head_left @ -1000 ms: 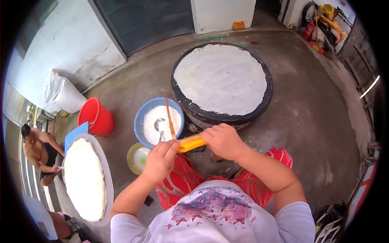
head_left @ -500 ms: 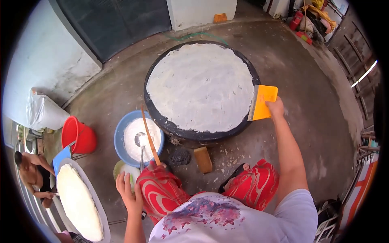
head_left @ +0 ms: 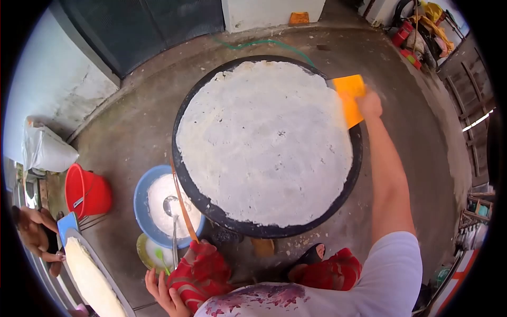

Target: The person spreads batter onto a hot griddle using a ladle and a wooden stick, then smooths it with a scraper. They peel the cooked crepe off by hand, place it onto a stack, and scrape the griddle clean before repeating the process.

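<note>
A large round black griddle (head_left: 180, 153) carries a wide, thin white sheet of batter (head_left: 264, 142). My right hand (head_left: 371, 104) is closed round an orange scraper (head_left: 349, 99) at the griddle's upper right edge, its blade along the rim of the sheet. Near my left knee, my left hand (head_left: 165, 297) has its fingers apart and holds nothing. Just above it stands a blue basin (head_left: 141, 203) of white batter, with a metal ladle (head_left: 175, 227) in it and a long wooden stick (head_left: 183, 206) across it. A small bowl (head_left: 141, 251) with a green spoon (head_left: 161, 258) sits beside the basin.
A red bucket (head_left: 95, 193) and a white sack (head_left: 50, 148) stand at the left. Another person (head_left: 37, 232) is beyond a long tray (head_left: 113, 288) bearing a pale sheet. A brown block (head_left: 262, 247) lies below the griddle. A green hose (head_left: 264, 42) runs behind it.
My right hand has moved the scraper up along the griddle's right edge, and the scraper is turned. The view has shifted, with the griddle larger. My left hand stays by my knee.
</note>
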`<control>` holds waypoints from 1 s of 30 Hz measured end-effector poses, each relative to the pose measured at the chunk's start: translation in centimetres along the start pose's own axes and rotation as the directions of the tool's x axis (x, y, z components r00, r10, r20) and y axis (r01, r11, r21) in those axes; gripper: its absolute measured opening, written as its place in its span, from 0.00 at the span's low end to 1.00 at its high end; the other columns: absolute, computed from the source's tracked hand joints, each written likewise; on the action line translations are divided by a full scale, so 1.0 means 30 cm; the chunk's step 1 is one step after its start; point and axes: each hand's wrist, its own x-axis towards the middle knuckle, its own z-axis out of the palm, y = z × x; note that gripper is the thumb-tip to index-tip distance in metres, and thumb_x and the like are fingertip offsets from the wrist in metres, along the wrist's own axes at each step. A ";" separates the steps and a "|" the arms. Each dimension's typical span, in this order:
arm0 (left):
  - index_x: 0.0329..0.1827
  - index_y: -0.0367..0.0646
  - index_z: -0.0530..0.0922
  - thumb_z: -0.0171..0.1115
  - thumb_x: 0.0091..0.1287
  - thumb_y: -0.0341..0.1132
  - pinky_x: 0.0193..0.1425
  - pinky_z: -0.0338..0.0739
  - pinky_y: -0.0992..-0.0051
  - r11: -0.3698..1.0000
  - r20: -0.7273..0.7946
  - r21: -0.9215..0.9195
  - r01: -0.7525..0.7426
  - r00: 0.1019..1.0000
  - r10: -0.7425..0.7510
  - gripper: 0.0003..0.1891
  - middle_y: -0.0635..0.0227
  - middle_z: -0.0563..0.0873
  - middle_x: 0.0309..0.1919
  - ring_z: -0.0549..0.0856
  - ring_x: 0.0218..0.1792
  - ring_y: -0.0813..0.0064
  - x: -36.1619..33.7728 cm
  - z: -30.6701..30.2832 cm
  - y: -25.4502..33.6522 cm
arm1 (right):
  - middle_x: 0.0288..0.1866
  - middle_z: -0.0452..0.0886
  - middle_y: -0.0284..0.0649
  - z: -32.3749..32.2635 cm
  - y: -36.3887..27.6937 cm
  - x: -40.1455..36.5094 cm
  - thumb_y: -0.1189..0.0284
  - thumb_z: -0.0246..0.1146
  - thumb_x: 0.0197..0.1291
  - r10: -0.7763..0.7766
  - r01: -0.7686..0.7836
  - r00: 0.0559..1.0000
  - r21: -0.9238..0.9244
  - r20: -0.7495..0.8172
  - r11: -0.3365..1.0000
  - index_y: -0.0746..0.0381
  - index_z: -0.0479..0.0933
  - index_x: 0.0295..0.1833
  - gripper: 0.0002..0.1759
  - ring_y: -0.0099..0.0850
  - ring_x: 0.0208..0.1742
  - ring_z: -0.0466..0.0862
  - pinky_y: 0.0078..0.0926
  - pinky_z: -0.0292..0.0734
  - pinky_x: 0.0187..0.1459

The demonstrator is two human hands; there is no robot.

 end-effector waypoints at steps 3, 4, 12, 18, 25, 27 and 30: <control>0.56 0.35 0.70 0.44 0.68 0.38 0.64 0.56 0.61 0.997 0.030 0.069 -0.040 0.999 0.038 0.19 0.52 0.66 0.60 0.64 0.61 0.51 0.035 0.010 -0.018 | 0.53 0.77 0.38 0.008 -0.103 0.127 0.62 0.63 0.50 0.193 -0.191 0.977 -0.030 0.088 0.981 0.46 0.67 0.61 0.30 0.37 0.54 0.76 0.35 0.72 0.52; 0.56 0.35 0.70 0.44 0.68 0.38 0.64 0.56 0.60 0.998 0.041 0.055 -0.020 0.999 0.018 0.19 0.51 0.66 0.60 0.64 0.61 0.51 0.045 0.010 -0.014 | 0.55 0.75 0.37 0.030 -0.152 0.144 0.63 0.63 0.50 0.084 -0.082 0.992 -0.031 0.095 0.996 0.45 0.65 0.63 0.31 0.35 0.55 0.75 0.34 0.70 0.54; 0.55 0.36 0.71 0.42 0.69 0.41 0.64 0.56 0.57 0.995 0.119 0.073 0.062 0.990 -0.070 0.21 0.49 0.66 0.59 0.64 0.61 0.49 0.082 0.014 -0.046 | 0.57 0.74 0.34 0.202 -0.474 0.327 0.69 0.59 0.54 -0.161 0.166 0.982 -0.034 0.102 0.986 0.43 0.65 0.63 0.29 0.31 0.55 0.75 0.30 0.68 0.56; 0.54 0.36 0.72 0.42 0.68 0.41 0.64 0.56 0.56 0.988 0.121 0.104 0.114 0.985 -0.126 0.20 0.49 0.67 0.58 0.64 0.61 0.48 0.084 0.002 -0.051 | 0.52 0.77 0.40 0.332 -0.898 0.263 0.75 0.63 0.46 -0.672 0.652 0.740 0.205 0.039 0.730 0.45 0.69 0.60 0.31 0.36 0.53 0.76 0.29 0.69 0.55; 0.53 0.36 0.73 0.43 0.67 0.40 0.64 0.55 0.56 0.992 0.130 0.085 0.095 0.986 -0.105 0.20 0.49 0.68 0.58 0.63 0.61 0.48 0.071 -0.022 -0.048 | 0.51 0.78 0.38 0.300 -1.361 -0.263 0.85 0.62 0.40 -0.992 0.752 0.113 0.647 0.062 0.126 0.53 0.73 0.54 0.30 0.33 0.52 0.77 0.29 0.71 0.55; 0.53 0.36 0.73 0.43 0.67 0.40 0.65 0.54 0.56 0.990 0.121 0.087 0.110 0.985 -0.120 0.20 0.50 0.68 0.58 0.63 0.61 0.48 0.054 -0.033 -0.049 | 0.49 0.78 0.39 0.229 -1.385 -0.483 0.84 0.63 0.39 -0.997 0.722 -0.049 0.692 0.066 0.010 0.52 0.75 0.51 0.29 0.36 0.51 0.77 0.30 0.72 0.53; 0.54 0.36 0.73 0.43 0.67 0.40 0.65 0.54 0.56 0.994 0.069 0.050 0.100 0.992 -0.104 0.20 0.51 0.67 0.59 0.63 0.62 0.50 0.011 -0.041 -0.063 | 0.42 0.80 0.40 0.105 -1.283 -0.802 0.81 0.62 0.41 -0.928 0.645 -0.369 0.731 0.042 -0.223 0.53 0.79 0.45 0.22 0.39 0.47 0.79 0.33 0.74 0.49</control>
